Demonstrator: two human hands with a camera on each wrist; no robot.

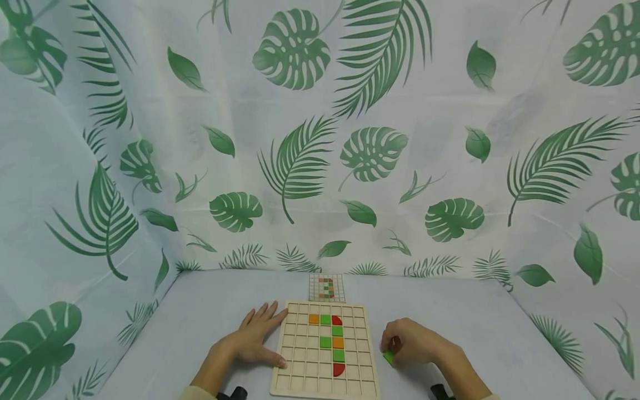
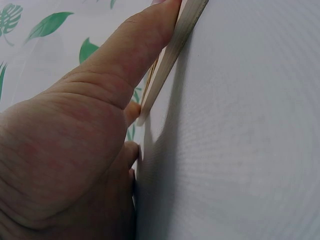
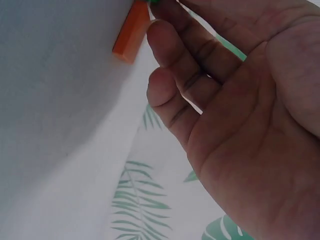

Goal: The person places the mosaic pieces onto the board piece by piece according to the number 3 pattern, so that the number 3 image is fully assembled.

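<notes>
A wooden grid board [image 1: 305,383] lies in the middle of the head view, with several orange, green and red tiles set in its squares. My left hand [image 1: 255,336] has its fingers spread along the board's left side, and the thumb touches its edge. To the right of the board my right hand [image 1: 415,344] pinches a green tile [image 1: 388,357] close to the tabletop. In the right wrist view an orange tile [image 3: 132,32] is on the table near the fingertips [image 3: 161,37]; only a sliver of green shows at the top edge there.
Behind the board lies a small pattern card [image 1: 315,289] printed with a grid and coloured squares. A pale cloth covers the table [image 1: 215,300]. Leaf-print curtains [image 1: 310,233] rise at the back and both sides.
</notes>
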